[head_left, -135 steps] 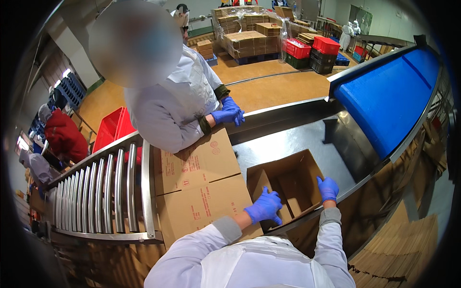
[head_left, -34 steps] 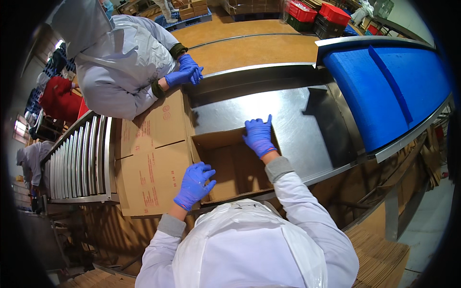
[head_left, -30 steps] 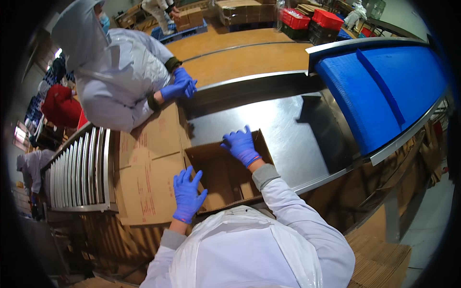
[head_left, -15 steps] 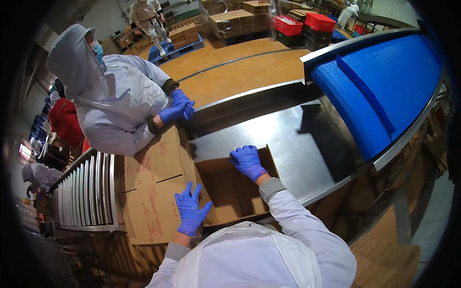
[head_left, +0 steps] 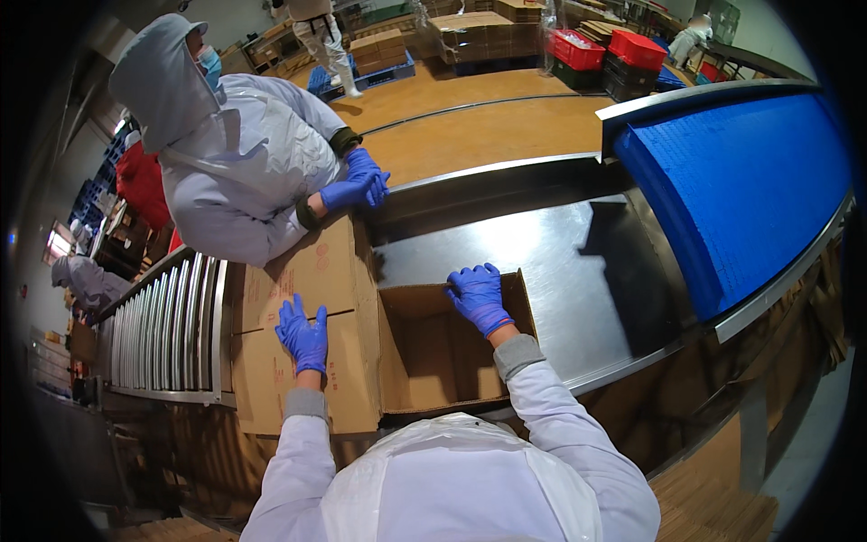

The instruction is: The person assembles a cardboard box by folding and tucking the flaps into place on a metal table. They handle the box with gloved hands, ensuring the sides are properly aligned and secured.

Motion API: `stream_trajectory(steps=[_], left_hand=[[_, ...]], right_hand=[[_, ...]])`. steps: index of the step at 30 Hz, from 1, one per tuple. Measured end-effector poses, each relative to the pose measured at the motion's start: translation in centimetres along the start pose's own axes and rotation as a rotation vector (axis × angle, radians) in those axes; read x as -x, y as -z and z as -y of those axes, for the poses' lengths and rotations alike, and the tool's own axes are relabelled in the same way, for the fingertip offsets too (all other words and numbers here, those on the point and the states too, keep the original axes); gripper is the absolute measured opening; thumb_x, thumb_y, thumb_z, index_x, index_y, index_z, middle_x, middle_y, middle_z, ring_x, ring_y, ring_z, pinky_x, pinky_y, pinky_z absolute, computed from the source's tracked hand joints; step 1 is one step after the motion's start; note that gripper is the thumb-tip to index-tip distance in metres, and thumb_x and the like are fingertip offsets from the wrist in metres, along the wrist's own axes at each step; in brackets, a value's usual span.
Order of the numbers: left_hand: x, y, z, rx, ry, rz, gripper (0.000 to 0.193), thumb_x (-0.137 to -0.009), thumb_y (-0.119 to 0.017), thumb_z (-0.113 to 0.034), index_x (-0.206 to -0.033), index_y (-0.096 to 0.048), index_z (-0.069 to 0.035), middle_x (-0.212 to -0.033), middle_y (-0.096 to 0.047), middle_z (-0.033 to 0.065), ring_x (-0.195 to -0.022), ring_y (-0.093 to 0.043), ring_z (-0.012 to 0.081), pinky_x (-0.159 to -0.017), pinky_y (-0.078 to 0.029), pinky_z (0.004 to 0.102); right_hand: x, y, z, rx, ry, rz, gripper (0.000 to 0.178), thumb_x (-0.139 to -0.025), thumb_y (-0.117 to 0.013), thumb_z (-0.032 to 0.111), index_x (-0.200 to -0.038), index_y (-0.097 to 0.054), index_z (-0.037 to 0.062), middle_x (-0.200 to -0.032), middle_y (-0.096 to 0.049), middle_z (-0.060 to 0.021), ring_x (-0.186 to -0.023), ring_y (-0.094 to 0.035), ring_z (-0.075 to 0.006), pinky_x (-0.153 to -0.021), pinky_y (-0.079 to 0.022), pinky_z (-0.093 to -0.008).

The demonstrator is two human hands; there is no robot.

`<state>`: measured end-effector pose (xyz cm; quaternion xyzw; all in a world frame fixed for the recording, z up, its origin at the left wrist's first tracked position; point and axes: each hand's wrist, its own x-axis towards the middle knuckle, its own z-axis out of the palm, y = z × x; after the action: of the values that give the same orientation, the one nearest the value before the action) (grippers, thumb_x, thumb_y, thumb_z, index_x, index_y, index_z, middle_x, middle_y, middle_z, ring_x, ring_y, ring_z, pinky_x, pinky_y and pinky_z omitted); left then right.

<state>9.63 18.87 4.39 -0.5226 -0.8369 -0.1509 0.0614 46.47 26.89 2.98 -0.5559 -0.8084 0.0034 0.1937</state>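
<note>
An open, bare-looking cardboard box [head_left: 424, 384] stands on the steel table in front of me. My right hand [head_left: 477, 296], in a blue glove, is closed over the far wall of this box. To the left lies a closed cardboard box [head_left: 262, 384] with red print, its top flaps meeting at a dark seam. My left hand [head_left: 302, 334], also gloved in blue, rests on that top beside the seam with its fingers spread. The two boxes stand side by side, almost touching.
Across the closed box a co-worker [head_left: 244, 172] in white leans with clasped blue-gloved hands. A roller conveyor [head_left: 163, 330] runs off left. On the right, a blue belt [head_left: 759, 181] slopes onto the steel table [head_left: 542, 253]. Red crates [head_left: 637, 50] are stacked farther back.
My left hand has moved left from beside the open box onto the closed box's top. My right hand keeps its grip on the box wall. The belt's raised cleat has moved down toward its lower end.
</note>
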Motion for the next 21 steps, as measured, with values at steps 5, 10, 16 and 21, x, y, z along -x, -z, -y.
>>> stream_trajectory(steps=[5,10,16,21], left_hand=[[0.0,0.1,0.0,-0.025,-0.006,-0.007,0.073,-0.089,-0.061,-0.055,-0.148,-0.046,-0.013,-0.151,-0.041,0.0235,-0.141,-0.037,0.0383,-0.114,-0.023,0.0573],[0.0,-0.3,0.1,-0.02,0.001,-0.027,0.073,-0.089,-0.061,-0.056,-0.146,-0.048,-0.014,-0.15,-0.042,0.0229,-0.141,-0.036,0.0379,-0.114,-0.023,0.0573],[-0.2,-0.3,0.0,-0.018,0.017,-0.04,0.072,-0.088,-0.063,-0.057,-0.145,-0.05,-0.016,-0.149,-0.043,0.0226,-0.141,-0.038,0.0364,-0.115,-0.023,0.0565],[0.2,-0.5,0.2,-0.008,0.013,-0.074,0.071,-0.087,-0.064,-0.056,-0.144,-0.052,-0.015,-0.148,-0.046,0.0211,-0.14,-0.039,0.0345,-0.115,-0.023,0.0558]], right_hand=[[0.0,-0.5,-0.2,-0.019,-0.008,0.007,0.016,-0.084,-0.069,0.038,-0.093,-0.068,0.0239,-0.086,-0.065,-0.0033,-0.091,-0.062,-0.0257,-0.096,-0.037,-0.0486],[-0.2,-0.2,-0.2,-0.028,0.009,0.003,0.018,-0.085,-0.068,0.038,-0.095,-0.069,0.0235,-0.087,-0.065,-0.003,-0.091,-0.062,-0.0251,-0.097,-0.037,-0.0467],[-0.2,-1.1,-0.6,-0.097,0.043,-0.118,0.017,-0.082,-0.072,0.035,-0.094,-0.068,0.023,-0.087,-0.064,-0.0023,-0.093,-0.061,-0.0245,-0.099,-0.036,-0.0461],[-0.2,-1.4,-1.0,-0.102,0.072,-0.133,0.018,-0.082,-0.072,0.036,-0.094,-0.068,0.0227,-0.087,-0.064,-0.0026,-0.092,-0.062,-0.0243,-0.099,-0.037,-0.0454]])
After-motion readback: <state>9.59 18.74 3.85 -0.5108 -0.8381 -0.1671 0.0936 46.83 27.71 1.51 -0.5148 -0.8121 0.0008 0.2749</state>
